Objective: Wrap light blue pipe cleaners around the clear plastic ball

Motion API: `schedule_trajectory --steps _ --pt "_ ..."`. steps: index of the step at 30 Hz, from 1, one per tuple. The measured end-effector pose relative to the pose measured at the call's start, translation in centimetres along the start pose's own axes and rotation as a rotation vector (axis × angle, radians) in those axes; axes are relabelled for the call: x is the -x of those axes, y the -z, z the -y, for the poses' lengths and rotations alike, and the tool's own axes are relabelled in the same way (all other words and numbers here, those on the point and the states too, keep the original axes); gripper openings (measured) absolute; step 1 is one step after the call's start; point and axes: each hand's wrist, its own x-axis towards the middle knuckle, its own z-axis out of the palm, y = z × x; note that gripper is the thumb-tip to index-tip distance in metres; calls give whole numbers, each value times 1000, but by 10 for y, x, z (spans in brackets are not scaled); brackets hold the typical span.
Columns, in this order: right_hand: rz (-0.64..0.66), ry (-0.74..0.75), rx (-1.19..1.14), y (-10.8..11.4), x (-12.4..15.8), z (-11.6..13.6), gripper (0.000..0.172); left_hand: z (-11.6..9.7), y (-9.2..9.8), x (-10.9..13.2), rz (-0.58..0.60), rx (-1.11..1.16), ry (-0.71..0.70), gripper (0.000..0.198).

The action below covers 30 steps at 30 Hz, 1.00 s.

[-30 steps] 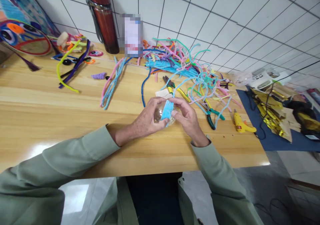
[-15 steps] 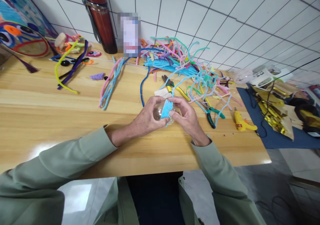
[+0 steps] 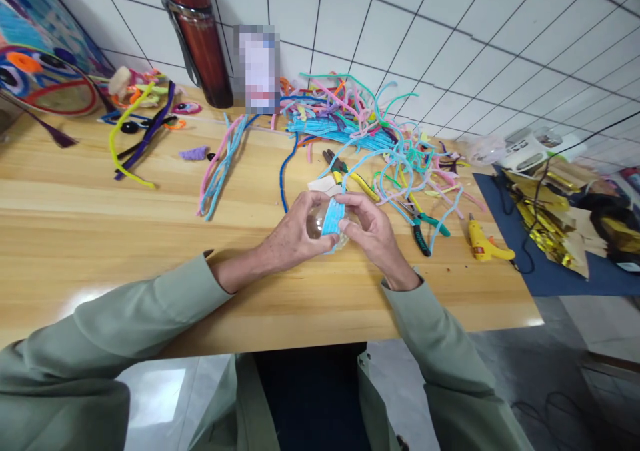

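Between my hands is a clear ball (image 3: pixel 315 225) with light-blue pipe cleaners (image 3: pixel 333 217) wound in a band around its middle. My left hand (image 3: pixel 294 232) is closed around the ball's left side, thumb pressed on the lower edge of the band. On the other side my right hand (image 3: pixel 372 233) grips the ball, its thumb and fingers against the blue band. A blue strand runs up from the band toward the pile behind. Just beyond my fingers lie a small white piece (image 3: pixel 324 185) and yellow-handled pliers (image 3: pixel 361 183). The ball's underside is hidden.
A tangled pile of coloured pipe cleaners (image 3: pixel 345 131) lies along the tiled wall. Green-handled pliers (image 3: pixel 423 227) and a yellow glue gun (image 3: pixel 487 243) are to the right. A red thermos (image 3: pixel 203 44) stands at the back. Several pipe cleaners (image 3: pixel 223 167) lie on the left.
Almost nothing differs. My right thumb has shifted very slightly on the blue band; both hands keep the ball in the same place.
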Motion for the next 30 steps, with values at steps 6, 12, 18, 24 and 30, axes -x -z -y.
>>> schedule_trajectory --steps 6,12,18,24,30 --pt "-25 -13 -18 -1 0 -1 38 4 0 3 18 -76 -104 63" --pt "-53 -61 -25 -1 0 -3 38 13 -4 6 -21 -221 -310 87" --pt "-58 -68 -8 -1 -1 -3 39 16 -1 6 49 -183 -286 86" --pt "-51 -72 -17 -1 1 0 40 15 -1 6 42 -180 -265 86" --pt "-51 -113 -83 -1 2 1 35 13 -2 7 8 -182 -298 83"
